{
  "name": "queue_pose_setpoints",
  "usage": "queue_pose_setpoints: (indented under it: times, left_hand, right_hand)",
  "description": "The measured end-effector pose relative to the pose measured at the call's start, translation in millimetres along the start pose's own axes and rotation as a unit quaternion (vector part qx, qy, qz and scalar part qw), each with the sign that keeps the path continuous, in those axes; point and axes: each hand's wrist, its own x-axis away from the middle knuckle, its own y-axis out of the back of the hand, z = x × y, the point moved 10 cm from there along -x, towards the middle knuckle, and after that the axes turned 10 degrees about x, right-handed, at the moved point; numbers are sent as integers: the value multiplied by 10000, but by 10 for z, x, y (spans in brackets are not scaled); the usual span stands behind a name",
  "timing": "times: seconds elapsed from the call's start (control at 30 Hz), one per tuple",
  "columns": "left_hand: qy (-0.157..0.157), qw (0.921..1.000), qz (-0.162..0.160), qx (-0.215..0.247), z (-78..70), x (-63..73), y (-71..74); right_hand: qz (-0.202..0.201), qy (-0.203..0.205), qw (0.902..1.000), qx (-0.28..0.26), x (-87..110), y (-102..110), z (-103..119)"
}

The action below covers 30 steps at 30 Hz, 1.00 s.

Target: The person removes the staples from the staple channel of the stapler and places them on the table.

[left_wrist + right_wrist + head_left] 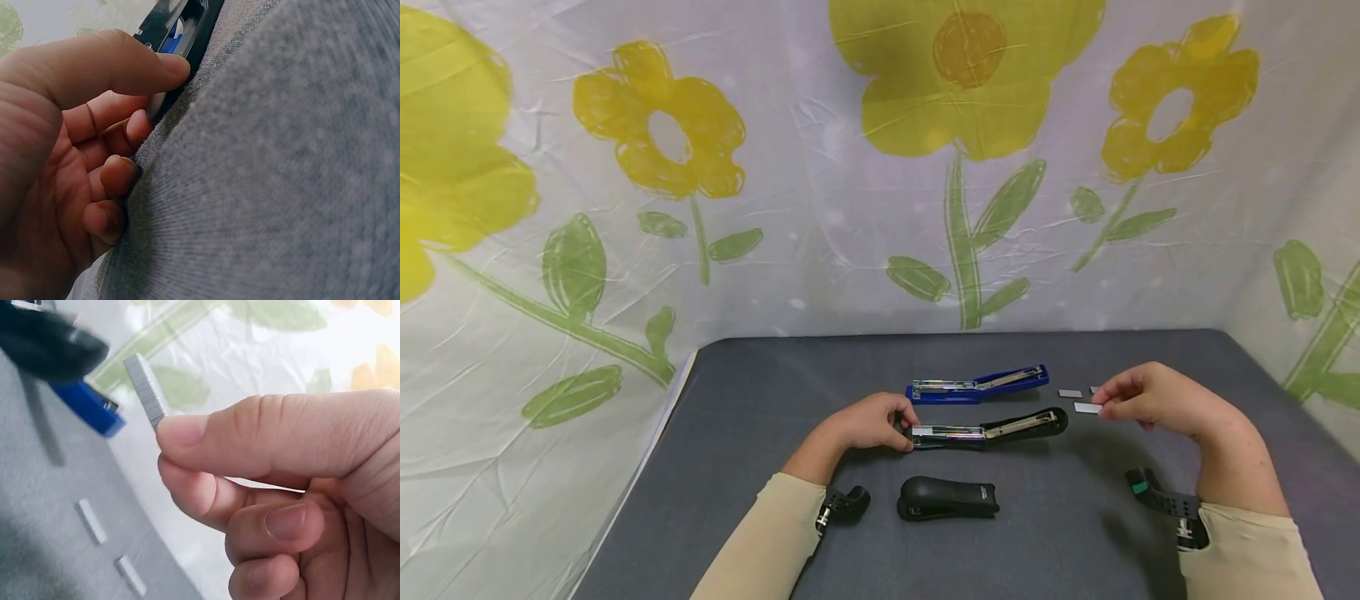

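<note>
My left hand [867, 422] grips the near-left end of a black stapler [1028, 426] that lies opened out on the table, its top arm folded back to the right. Thumb and fingers pinch that end in the left wrist view. Between thumb and index finger of my right hand [1172, 403] is a strip of staples [145, 390], held up by one end. The strip's free end points left toward the opened black stapler. Behind lies a blue stapler [946, 397], also opened out. Two more staple strips [92, 522] lie on the table beneath my right hand.
A closed black stapler [947, 498] lies in front of the opened one, between my forearms. The dark grey table [730, 467] backs onto a white cloth [805, 275] printed with yellow flowers. Each wrist wears a black strap [1165, 497].
</note>
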Motion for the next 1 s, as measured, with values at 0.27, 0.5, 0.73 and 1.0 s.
queue_pose_setpoints:
  times: [0.27,0.5,0.73,1.0]
  left_hand:
    - [40,10000,14,80,6,11,2]
    - [72,9999,8,81,41,-17,4]
    - [125,9999,-39,54,34,-15,12]
    - [110,9999,-40,80,18,-4,6]
  right_hand:
    - [350,-86,9991,-242,-127,-146,-288]
    - [675,-204,9972,-238,-200,-284,-509]
    - [917,-285,9954,45,-259,-417,-559]
    - [893,-559,9939,310,-273,-458,-514]
